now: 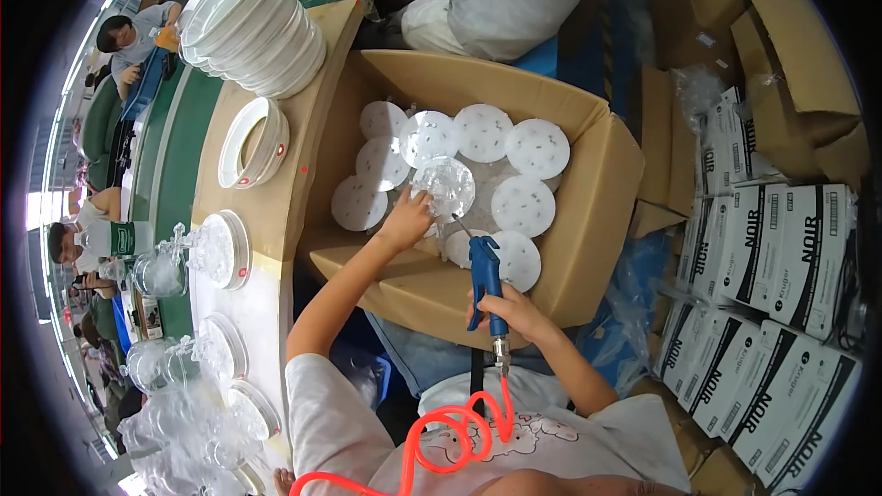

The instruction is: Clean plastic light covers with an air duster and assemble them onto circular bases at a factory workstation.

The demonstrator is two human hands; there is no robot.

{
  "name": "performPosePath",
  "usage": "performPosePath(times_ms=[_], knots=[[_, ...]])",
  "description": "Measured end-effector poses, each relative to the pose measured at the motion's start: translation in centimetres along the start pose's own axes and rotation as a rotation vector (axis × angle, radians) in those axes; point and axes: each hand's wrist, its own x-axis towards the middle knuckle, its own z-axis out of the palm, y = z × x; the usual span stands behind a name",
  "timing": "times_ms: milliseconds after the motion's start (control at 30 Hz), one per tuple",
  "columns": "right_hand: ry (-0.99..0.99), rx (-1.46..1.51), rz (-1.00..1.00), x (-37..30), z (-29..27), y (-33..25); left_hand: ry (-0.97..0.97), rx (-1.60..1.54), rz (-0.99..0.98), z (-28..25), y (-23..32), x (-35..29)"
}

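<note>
stacked white ring housings point(253, 23) lay on the bench, upper left | one white ring point(254, 142) sat beside them | clear plastic parts point(184, 404) were piled at lower left | printed white cartons point(781, 303) stood at right | folded cardboard point(790, 46) lay at upper right

Your curved workbench, left of frame

Your cardboard-covered bench top point(276, 211) carries a stack of white round rings point(257, 23) at upper left and clear plastic covers point(197, 253) lower down.
</note>
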Motion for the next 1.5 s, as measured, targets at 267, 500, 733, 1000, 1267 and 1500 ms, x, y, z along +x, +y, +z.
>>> performPosePath(times_ms=[267,500,733,1000,1267,1500], knots=[[0.075,-0.169,-0.075,-0.6,0.4,0.1,-0.104,0.196,0.099,-0.3,-0.1,0.4],[0.126,-0.205,-0.076,-2.0,-1.8,-0.2,0.057,-0.548,-0.168,0.8,-0.3,0.1],[0.12,0.111,0.126,-1.3,-2.1,0.1,0.427,-0.75,-0.772,-1.5,5.4,5.4],[0.055,-0.226,-0.092,-4.3,-3.2,-2.0,0.223,-0.425,-0.507,-4.0,3.1,3.5],[0.11,-0.712,-0.121,-4.0,-3.1,-2.8,0.137,0.002,0.1,-3.4,0.1,-0.4],[0.277,-0.866,-0.141,-0.2,-3.7,-1.7,0.435,-0.258,0.051,-3.0,0.1,1.7]])
